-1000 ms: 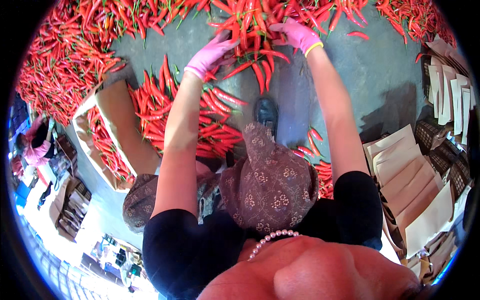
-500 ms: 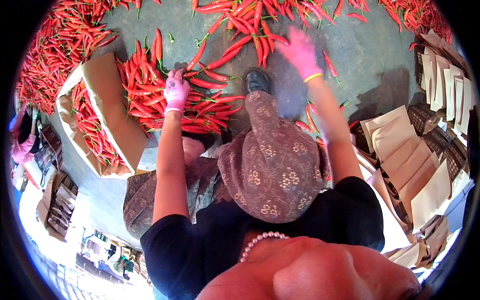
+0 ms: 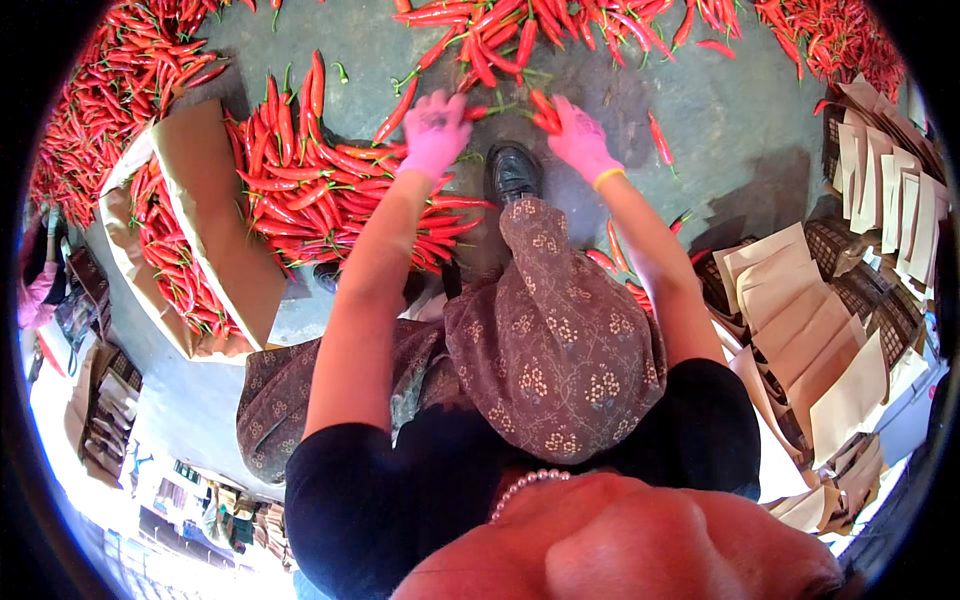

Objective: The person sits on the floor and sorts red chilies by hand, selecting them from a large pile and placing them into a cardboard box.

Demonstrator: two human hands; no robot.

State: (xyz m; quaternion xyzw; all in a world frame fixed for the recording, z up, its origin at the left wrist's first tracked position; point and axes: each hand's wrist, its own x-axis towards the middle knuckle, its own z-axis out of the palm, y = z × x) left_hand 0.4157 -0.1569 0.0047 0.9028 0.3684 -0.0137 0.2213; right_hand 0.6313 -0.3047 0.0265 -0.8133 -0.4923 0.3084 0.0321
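Both my hands wear pink gloves and meet above the floor just beyond my black shoe [image 3: 514, 172]. My left hand [image 3: 437, 132] is closed, with a red chili pepper [image 3: 477, 113] sticking out on its right side. Facing it, my right hand [image 3: 582, 142] grips red chilies [image 3: 545, 112] between thumb and fingers, their stems pointing toward the left hand. Just past both hands lies a loose heap of red chilies [image 3: 500, 38]. A flatter layer of chilies [image 3: 320, 195] spreads to the left of my left forearm.
An open brown paper bag [image 3: 215, 215] filled with chilies leans at the left. Large chili piles [image 3: 85, 130] rise at far left and far right. Stacked paper bags [image 3: 800, 310] stand among brown crates [image 3: 868, 292] on the right. Single chilies [image 3: 660, 140] lie on the floor.
My left hand has moved right, off the chili layer, toward the middle. My right hand has come down and left from the far heap and now holds chilies.
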